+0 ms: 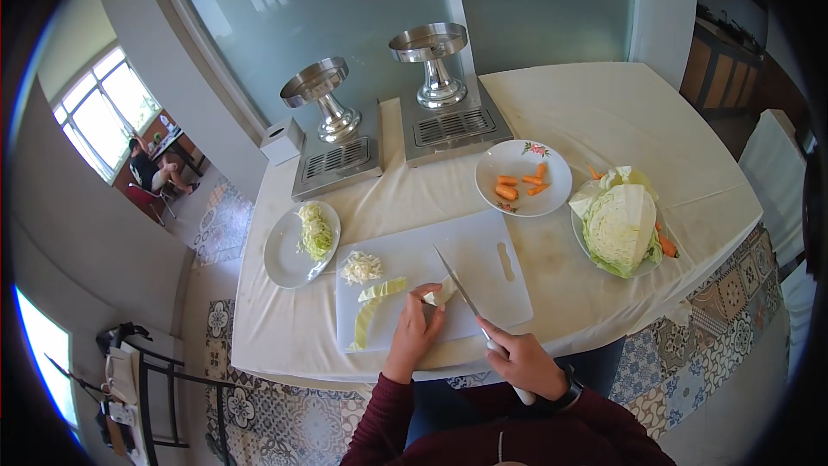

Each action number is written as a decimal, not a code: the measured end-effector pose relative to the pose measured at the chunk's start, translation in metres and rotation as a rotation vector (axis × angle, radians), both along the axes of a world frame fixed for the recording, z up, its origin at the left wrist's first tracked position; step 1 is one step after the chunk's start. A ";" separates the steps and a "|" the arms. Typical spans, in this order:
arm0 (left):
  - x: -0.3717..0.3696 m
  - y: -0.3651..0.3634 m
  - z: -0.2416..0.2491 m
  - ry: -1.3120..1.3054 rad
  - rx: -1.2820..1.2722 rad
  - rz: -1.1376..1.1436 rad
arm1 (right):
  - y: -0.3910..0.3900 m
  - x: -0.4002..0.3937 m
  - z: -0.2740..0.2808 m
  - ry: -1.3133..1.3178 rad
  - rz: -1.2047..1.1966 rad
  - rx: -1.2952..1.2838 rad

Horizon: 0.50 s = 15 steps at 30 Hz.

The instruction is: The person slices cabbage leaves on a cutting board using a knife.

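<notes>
My left hand point(417, 331) is closed over a pale cabbage piece point(442, 292) on the white cutting board point(466, 246), its fingertips at the piece's left side. In my right hand point(523, 362) is the handle of a kitchen knife point(459, 283); the blade points up and left, along the right side of that piece. Left of my left hand lie cabbage strips point(363, 321). A small heap of shredded cabbage point(361, 268) rests on the board's upper left. More cut cabbage point(316, 233) sits on a white plate point(280, 259) beside the board.
A floral plate point(492, 164) with several carrot pieces point(507, 192) stands beyond the board. At right, a big cabbage point(619, 229) and carrots share a plate. Two metal stands point(338, 125) and a tissue box point(282, 141) are at the back. A person point(155, 168) sits far left.
</notes>
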<state>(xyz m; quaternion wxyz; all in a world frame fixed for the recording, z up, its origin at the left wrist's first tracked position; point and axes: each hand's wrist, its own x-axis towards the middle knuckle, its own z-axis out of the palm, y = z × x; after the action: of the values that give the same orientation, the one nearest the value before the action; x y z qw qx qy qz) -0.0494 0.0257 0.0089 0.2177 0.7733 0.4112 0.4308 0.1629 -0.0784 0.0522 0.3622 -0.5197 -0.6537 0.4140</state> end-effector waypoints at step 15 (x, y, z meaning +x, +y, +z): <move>-0.006 -0.002 0.009 -0.051 -0.172 -0.070 | 0.001 -0.001 0.006 0.009 0.023 -0.069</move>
<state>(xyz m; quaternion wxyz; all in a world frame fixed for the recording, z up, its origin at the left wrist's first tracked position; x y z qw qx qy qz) -0.0554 0.0240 0.0179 0.3086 0.7544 0.4140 0.4053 0.1618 -0.0775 0.0584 0.3421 -0.5223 -0.6435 0.4428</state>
